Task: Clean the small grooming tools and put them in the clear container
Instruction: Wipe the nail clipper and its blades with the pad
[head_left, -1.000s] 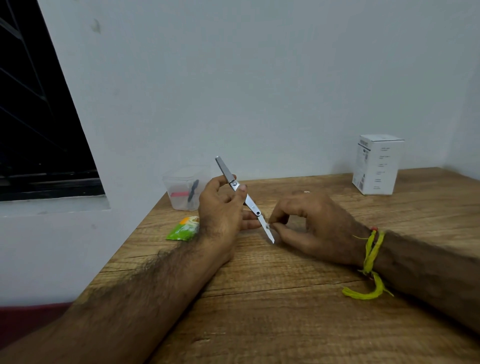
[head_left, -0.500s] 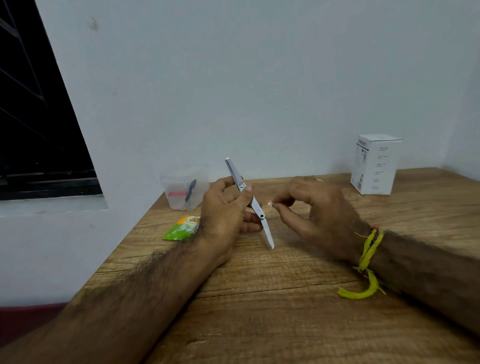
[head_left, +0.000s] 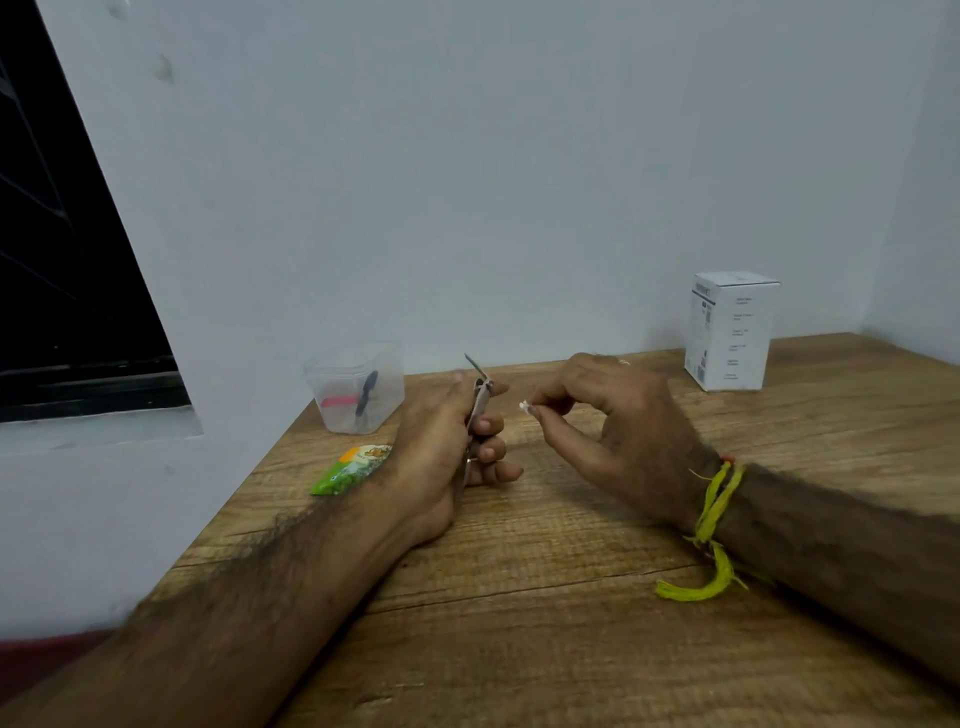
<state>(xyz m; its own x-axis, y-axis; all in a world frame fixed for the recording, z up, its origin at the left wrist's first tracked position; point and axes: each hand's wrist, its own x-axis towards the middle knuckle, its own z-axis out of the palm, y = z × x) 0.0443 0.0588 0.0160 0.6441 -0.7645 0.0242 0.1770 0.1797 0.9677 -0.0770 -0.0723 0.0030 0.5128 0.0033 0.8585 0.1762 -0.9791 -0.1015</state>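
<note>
A: Which way does the nail clipper (head_left: 478, 400) point?

B: It stands almost straight up. Its long side runs up and down, and the thin top leans a little to the left, toward the wall (head_left: 467, 182).

A: Who holds it?

B: The left hand (head_left: 452, 452) does. The fingers are curled round it and the thumb presses near the top. It is just above the wooden table (head_left: 519, 597), near the middle.

A: What does it look like?

B: Thin, flat, shiny grey metal. We see it from its edge, so it looks like a skinny strip. A small lever pokes up at the top.

A: And the right hand (head_left: 618, 436)?

B: Its thumb and first finger pinch a tiny white bit (head_left: 524, 405), just beside the clipper but not touching it. A yellow-green thread (head_left: 711, 525) is tied on that wrist.

A: Where is the clear container (head_left: 356, 387)?

B: At the back left of the table, next to the wall. A black tool (head_left: 366, 397) and a pink thing (head_left: 337, 400) are inside.

A: What is hard to see?

B: The low part of the clipper hides behind the fingers. The white bit is too small to tell what it is. The green packet (head_left: 350, 470) is partly behind the left wrist. The words on the white box (head_left: 730, 330) are too blurry to read
</note>
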